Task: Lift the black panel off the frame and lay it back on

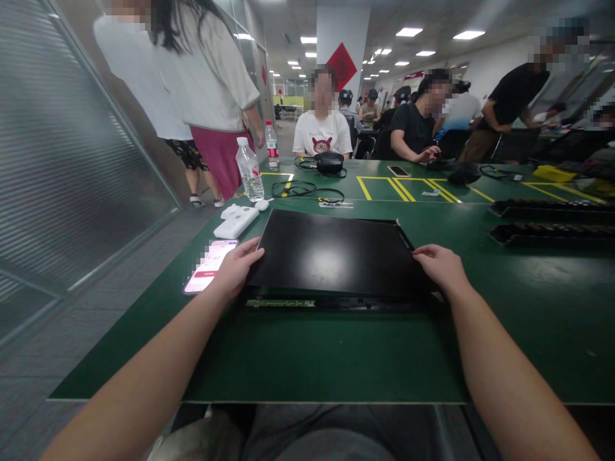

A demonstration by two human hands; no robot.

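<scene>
A black LCD panel (331, 253) with a glossy light spot lies in front of me at the middle of the green table. Along its near side runs a dark strip with a narrow green circuit board (280, 303). My left hand (237, 266) is closed on the panel's left edge, thumb on top and fingers partly hidden. At the right edge, my right hand (442, 267) pinches the panel between thumb and fingers. The far right corner shows a second dark layer under the panel; whether the two are joined I cannot tell.
Left of the panel are a lit phone (210, 267), a white device (236, 221) and a water bottle (250, 169). Black cables (307, 190) lie beyond it. Black slotted strips (552, 234) rest at the right. A person (323, 131) sits opposite; others walk at left.
</scene>
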